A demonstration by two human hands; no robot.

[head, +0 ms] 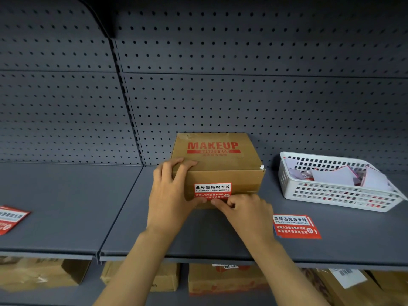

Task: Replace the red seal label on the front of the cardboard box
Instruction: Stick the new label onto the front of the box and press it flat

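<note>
A brown cardboard box (pixel 220 164) printed with red "MAKEUP" stands on the grey shelf (pixel 66 206). A red and white seal label (pixel 212 190) is stuck on its front face. My left hand (pixel 171 191) grips the box's front left corner, fingers over the top edge and thumb low on the front. My right hand (pixel 245 209) has its fingertips pinched at the label's bottom edge, hiding that edge. A small stack of the same red labels (pixel 297 227) lies flat on the shelf to the right of my right hand.
A white perforated basket (pixel 331 195) holding paper scraps and label backings sits at the right. Another red label (pixel 11 218) lies at the shelf's far left edge. A grey pegboard wall (pixel 220 85) backs the shelf. Cardboard boxes (pixel 220 279) fill the shelf below.
</note>
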